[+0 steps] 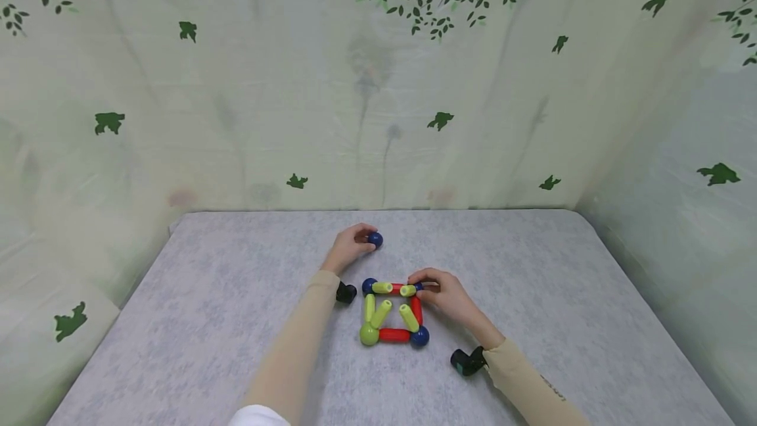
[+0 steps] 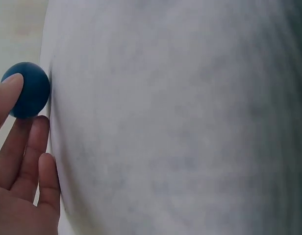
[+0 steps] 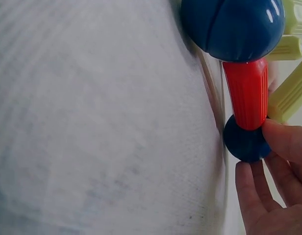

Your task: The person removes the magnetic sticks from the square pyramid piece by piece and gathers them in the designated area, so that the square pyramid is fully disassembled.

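Between thumb and fingers, my left hand pinches a loose blue ball, seen large in the left wrist view. Nearer to me lies a four-cornered frame of balls and rods. Its corners are a green ball at near left and three blue balls. Red rods form three sides; a yellow-green rod forms the left side. From each corner another yellow-green rod sticks up at a tilt. My right hand pinches the far right blue corner ball, partly covering it.
The grey table spreads around the frame. Behind it and at both sides hang pale curtains with leaf prints. A black wrist camera sits by the right wrist, another black wrist camera by the left.
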The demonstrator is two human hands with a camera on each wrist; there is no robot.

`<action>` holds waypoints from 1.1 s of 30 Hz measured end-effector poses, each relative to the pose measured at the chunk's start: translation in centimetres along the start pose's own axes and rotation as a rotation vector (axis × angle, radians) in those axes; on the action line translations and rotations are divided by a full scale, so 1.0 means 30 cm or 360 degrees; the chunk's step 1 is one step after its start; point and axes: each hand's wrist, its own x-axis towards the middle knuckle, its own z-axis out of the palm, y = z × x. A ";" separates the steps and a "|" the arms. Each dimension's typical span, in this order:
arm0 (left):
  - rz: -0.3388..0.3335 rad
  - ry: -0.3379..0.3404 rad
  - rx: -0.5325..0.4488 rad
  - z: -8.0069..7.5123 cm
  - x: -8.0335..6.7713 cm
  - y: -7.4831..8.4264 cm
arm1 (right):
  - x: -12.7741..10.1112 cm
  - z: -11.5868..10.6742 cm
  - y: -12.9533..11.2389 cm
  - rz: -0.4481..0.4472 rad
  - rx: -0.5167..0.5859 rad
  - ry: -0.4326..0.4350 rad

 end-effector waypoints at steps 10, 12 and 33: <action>0.0125 0.0060 -0.0127 -0.041 -0.062 -0.013 | 0.001 -0.006 0.001 -0.0001 0.0013 -0.0045; 0.0156 0.0044 -0.0155 -0.043 -0.090 -0.007 | 0.003 -0.007 0.005 -0.0011 0.0017 -0.0053; 0.0475 -0.0428 0.0055 0.004 -0.298 0.053 | 0.006 -0.030 0.043 0.0042 0.0136 -0.0115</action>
